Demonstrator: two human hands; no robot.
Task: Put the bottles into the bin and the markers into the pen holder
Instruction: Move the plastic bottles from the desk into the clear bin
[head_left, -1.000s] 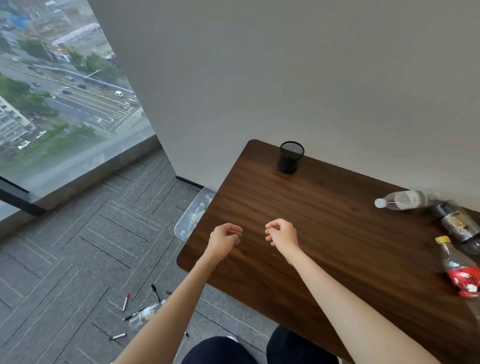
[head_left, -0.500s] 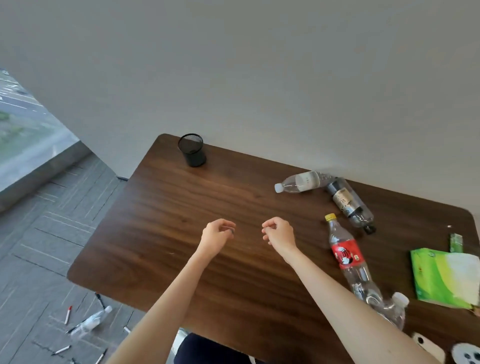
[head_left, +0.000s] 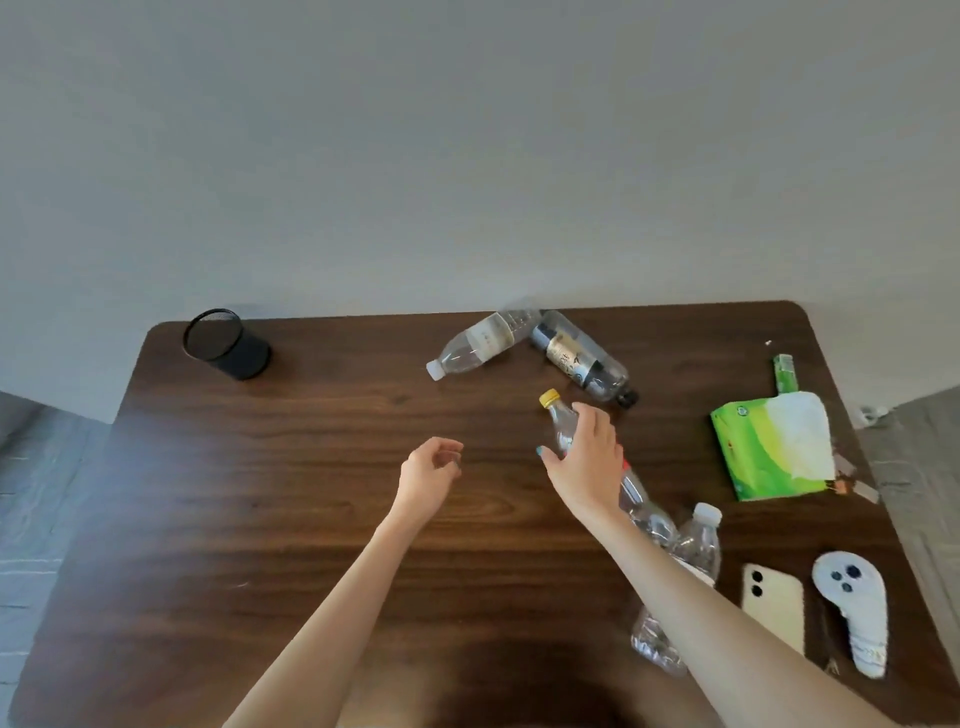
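A yellow-capped clear bottle (head_left: 560, 419) with a red label lies on the brown table (head_left: 260, 519). My right hand (head_left: 587, 460) lies over its middle, thumb on the left side and fingers stretched over the right. Above the table's middle, my left hand (head_left: 430, 473) hovers loosely curled and holds nothing. A white-capped clear bottle (head_left: 480, 343) and a dark-labelled bottle (head_left: 582, 358) lie near the wall. By my right forearm lies a crumpled clear bottle (head_left: 696, 545). The black mesh pen holder (head_left: 224, 344) stands at the far left corner. No bin or markers are in view.
A green tissue pack (head_left: 769, 447) and a small green packet (head_left: 784, 371) lie at the right. A pale phone (head_left: 774, 603) and a white device with lenses (head_left: 852, 613) sit near the front right edge. A grey wall backs the table.
The view swung right, so the window and floor items left the frame. My right hand uncurled and moved right onto the yellow-capped bottle. The left hand stayed loosely curled.
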